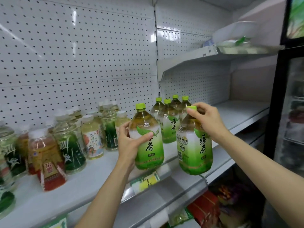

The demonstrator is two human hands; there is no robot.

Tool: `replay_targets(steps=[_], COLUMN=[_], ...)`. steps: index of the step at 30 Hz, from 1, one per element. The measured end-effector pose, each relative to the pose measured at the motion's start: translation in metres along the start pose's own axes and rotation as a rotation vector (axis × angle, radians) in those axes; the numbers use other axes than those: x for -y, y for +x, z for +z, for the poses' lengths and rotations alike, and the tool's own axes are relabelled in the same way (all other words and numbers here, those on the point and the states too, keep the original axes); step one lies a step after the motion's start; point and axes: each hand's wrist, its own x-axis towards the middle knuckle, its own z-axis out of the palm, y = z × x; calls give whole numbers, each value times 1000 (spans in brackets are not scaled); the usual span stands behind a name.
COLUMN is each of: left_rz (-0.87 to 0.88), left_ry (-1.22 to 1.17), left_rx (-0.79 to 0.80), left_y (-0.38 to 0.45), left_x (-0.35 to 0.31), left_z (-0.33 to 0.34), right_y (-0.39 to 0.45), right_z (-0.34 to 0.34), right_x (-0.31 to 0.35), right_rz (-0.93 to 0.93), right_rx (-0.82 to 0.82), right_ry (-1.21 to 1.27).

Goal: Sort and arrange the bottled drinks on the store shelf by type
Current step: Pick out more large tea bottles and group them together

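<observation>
The left hand (130, 142) grips the body of one green tea bottle (148, 140): its fingers (147, 135) are curled round the label from the left, with the thumb across the front. This bottle stands upright at the near edge of the shelf (98, 171). The right hand (206, 120) holds a second green tea bottle (194, 145) from above; its fingers (191, 111) are clamped on the green cap (192, 108). This second bottle is just right of the first one, slightly tilted, and its base is at the near edge of the shelf; I cannot tell if it rests there or is lifted.

Behind the two bottles, near the pegboard wall (74, 55), four more green tea bottles (169, 117) of the same kind stand close together. To the left on the same shelf are smaller drinks in a mixed group: a pale tea bottle with a white cap (93, 137), bottles with dark green labels (72, 150), and a red-labelled bottle (49, 163) at the near left. A yellow price tag (148, 180) hangs on the shelf edge under the first bottle. The right part of the shelf is bare metal. Below, a lower shelf holds red packets (207, 206). At the far right stands a fridge with a dark frame (276, 99)
</observation>
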Motion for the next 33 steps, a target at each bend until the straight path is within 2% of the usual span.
replay_targets(steps=[6, 10, 14, 20, 27, 33], left_rz=[-22, -28, 26, 31, 59, 55], left_ry=[-4, 13, 85, 112, 322, 536], left_rx=[66, 52, 49, -36, -129, -63], left_y=[32, 42, 50, 53, 48, 38], left_x=[22, 43, 59, 81, 86, 86], left_z=[36, 71, 112, 148, 153, 143], right_y=[40, 63, 90, 119, 142, 147], right_z=[-26, -41, -56, -64, -51, -31], right_x=[-22, -44, -56, -72, -96, -121], right_rz=[-69, -88, -135, -146, -153, -165], right_rx=[-100, -146, -125, -71, 3, 41], right_ry=[-17, -15, -16, -23, -14, -17])
